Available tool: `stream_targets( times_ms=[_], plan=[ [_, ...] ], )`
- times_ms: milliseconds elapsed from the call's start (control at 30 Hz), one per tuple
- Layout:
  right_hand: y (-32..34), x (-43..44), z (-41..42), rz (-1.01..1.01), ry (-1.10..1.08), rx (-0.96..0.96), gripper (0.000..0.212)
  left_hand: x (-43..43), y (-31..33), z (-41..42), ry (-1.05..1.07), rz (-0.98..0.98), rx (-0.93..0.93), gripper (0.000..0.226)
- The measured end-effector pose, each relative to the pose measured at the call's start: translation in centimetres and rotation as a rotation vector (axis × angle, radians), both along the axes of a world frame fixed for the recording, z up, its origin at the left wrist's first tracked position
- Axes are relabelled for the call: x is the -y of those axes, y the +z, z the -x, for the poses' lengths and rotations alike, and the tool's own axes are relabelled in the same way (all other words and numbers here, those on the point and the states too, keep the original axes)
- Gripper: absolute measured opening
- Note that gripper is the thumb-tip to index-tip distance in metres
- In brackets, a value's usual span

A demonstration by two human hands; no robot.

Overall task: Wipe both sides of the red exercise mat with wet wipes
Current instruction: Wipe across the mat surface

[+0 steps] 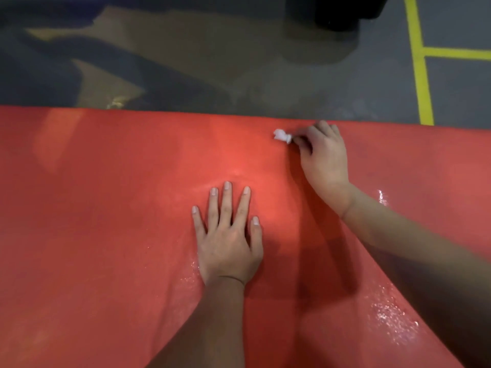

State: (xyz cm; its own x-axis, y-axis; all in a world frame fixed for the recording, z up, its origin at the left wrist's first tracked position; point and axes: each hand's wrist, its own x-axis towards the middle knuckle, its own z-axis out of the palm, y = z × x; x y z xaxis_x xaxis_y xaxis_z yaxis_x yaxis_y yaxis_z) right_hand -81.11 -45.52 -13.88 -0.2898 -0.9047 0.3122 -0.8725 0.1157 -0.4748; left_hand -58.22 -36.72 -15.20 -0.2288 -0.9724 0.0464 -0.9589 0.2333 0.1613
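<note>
The red exercise mat [106, 208] lies flat and fills most of the view, its far edge running across the upper part. My left hand [228, 240] rests flat on the mat near the middle, fingers straight and spread. My right hand [322, 160] is near the mat's far edge, fingers curled, pinching a small crumpled white wet wipe [282, 136] that pokes out to its left and touches the mat. Wet shiny patches glisten on the mat at the lower right and beside my left wrist.
Beyond the mat is grey floor [292, 83] with a brownish patch. Yellow floor tape [421, 75] runs at the upper right. A dark object [345, 11] stands at the top right, and a dark blurred shape lies at the upper left.
</note>
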Motion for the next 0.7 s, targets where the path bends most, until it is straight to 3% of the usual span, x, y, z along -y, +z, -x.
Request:
stream_targets(
  times_ms=[100,233,333,433,533,600,700],
  plan=[
    [0.3,0.3,1.1,-0.003,0.161,-0.087,0.018,0.1,0.1,0.1,0.003,-0.021,0.012,0.061],
    [1.1,4.5,3.2,-0.101,-0.026,-0.094,0.019,0.1,0.3,0.1,0.012,-0.037,0.007,0.060],
    [1.0,3.1,2.9,-0.099,-0.035,-0.039,0.018,0.1,0.3,0.1,0.012,-0.035,-0.003,0.059],
    [0.8,-1.5,2.3,-0.036,0.087,-0.016,0.015,0.2,0.3,0.1,0.013,-0.015,-0.007,0.059],
    [0.9,-2.2,3.2,-0.037,0.196,-0.147,0.015,0.3,0.2,0.2,0.018,-0.009,-0.009,0.058],
    [1.0,-0.3,3.9,-0.038,0.054,-0.173,0.014,0.3,0.2,0.1,0.015,-0.011,-0.014,0.058],
    [1.3,1.1,4.0,-0.143,-0.104,-0.044,0.015,0.4,0.2,0.1,0.021,-0.013,-0.012,0.058]
  ],
)
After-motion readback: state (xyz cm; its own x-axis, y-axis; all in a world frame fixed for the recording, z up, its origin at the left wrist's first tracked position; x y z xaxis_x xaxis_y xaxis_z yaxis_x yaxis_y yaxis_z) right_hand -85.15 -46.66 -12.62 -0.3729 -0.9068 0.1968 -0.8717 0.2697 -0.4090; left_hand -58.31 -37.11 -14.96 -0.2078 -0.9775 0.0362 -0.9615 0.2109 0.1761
